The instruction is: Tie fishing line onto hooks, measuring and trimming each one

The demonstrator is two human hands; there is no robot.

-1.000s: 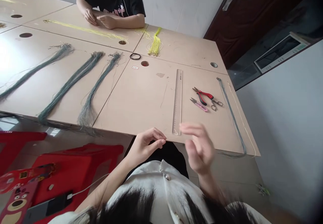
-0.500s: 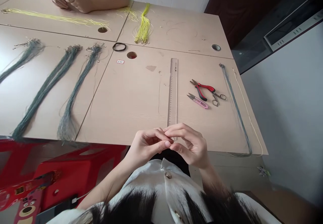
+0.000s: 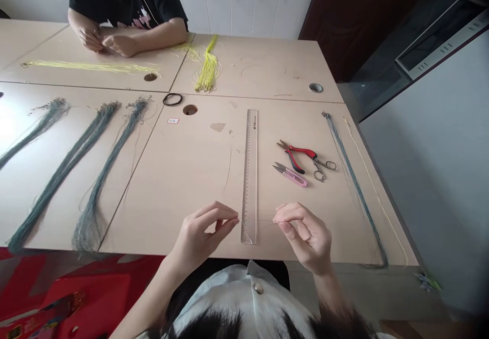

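A thin thread (image 3: 262, 220) is stretched between my two hands, across the lower end of a clear ruler (image 3: 250, 176). My left hand (image 3: 206, 227) pinches its left end just beside the ruler. On the right, my right hand (image 3: 305, 234) pinches the other end between thumb and fingers. Another fine thread (image 3: 229, 163) lies left of the ruler. To the right are red-handled pliers (image 3: 297, 154), pink snips (image 3: 291, 174) and small scissors (image 3: 324, 167).
Blue-grey cord bundles (image 3: 63, 168) lie at left, another (image 3: 353, 181) at right beside a pale cord (image 3: 376, 191). Yellow cords (image 3: 207, 71), a black ring (image 3: 173, 99) and a tape roll (image 3: 316, 88) lie farther back. Across the table, a person's arms (image 3: 153, 41) rest.
My hands have moved apart, from nearly touching to either side of the ruler, and the thread between them now shows. The view has tilted up, showing more of the person opposite.
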